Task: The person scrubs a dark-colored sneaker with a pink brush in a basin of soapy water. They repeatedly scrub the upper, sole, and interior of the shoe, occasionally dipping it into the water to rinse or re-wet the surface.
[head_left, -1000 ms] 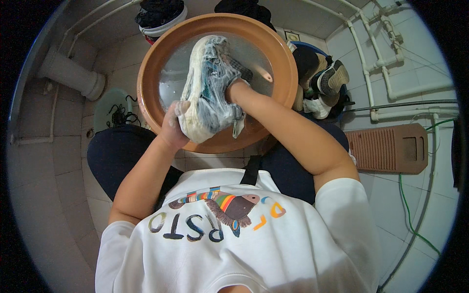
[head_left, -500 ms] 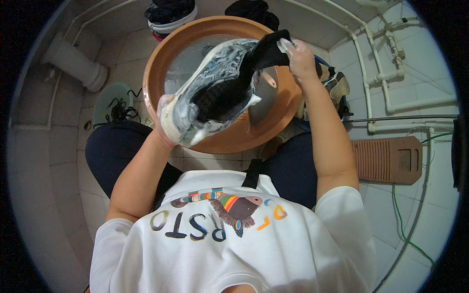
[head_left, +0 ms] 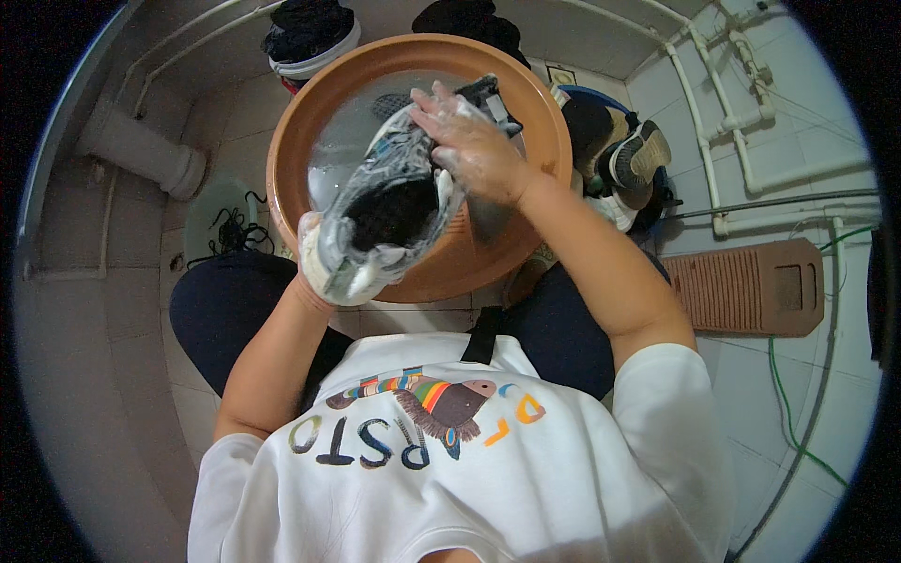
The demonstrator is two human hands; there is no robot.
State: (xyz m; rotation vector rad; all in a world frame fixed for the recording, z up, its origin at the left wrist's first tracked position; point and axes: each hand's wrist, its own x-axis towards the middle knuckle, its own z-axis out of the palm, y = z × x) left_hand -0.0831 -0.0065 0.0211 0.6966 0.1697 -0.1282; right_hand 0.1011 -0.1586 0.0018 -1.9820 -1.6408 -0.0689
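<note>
A soapy sneaker (head_left: 349, 236) with a black lining is held tilted above a big orange-brown basin (head_left: 286, 192). My left hand (head_left: 313, 255) is closed around its heel end, mostly hidden behind the shoe. Lying across the front upper is my right hand (head_left: 474, 155), fingers stretched out and wet with foam. Part of the tongue and toe is covered by that hand. Cloudy water (head_left: 352, 122) fills the basin's bottom, and a dark mesh item (head_left: 389, 105) shows in it beyond the sneaker.
To the right, a blue tub (head_left: 601, 97) holds several shoes (head_left: 638, 159). A brown washboard (head_left: 741, 289) lies near white wall pipes (head_left: 709, 178) and a green hose (head_left: 784, 413). At left, a pale basin (head_left: 202, 211) holds dark laces (head_left: 235, 230). A white bucket (head_left: 319, 64) with dark items stands behind.
My right hand has let go of the pulled-up black tongue and moved left and down onto the shoe's upper. The tongue has folded back. My left hand still grips the heel, slightly lower.
</note>
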